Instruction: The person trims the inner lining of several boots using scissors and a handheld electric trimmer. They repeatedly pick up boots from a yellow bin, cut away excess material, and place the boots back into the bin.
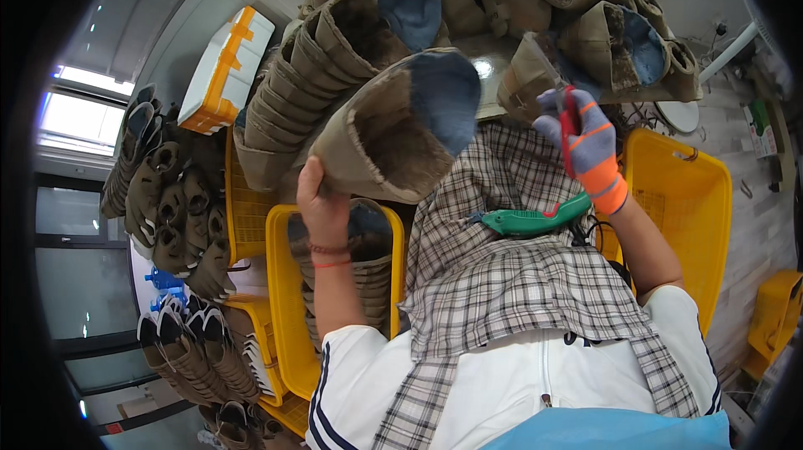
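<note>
In my bare left hand [323, 209], a tan boot upper [345, 147] is gripped at its lower left edge. Brown fleece lines its inside, and a blue fabric panel shows at its right. My right hand [592, 149], in a grey and orange glove, is closed round red-handled scissors [570, 130]. The blades point up and left, beside another tan upper [525, 82] on the table. A green handheld electric cutter [535, 217] lies across the checked apron [502, 283] on my lap.
A nested stack of uppers [288, 94] leans behind my left hand, with more heaped on the table. Yellow crates stand at my left [280, 316] and right [718, 224]; the left one holds uppers. An orange and white box [230, 65] stands at far left.
</note>
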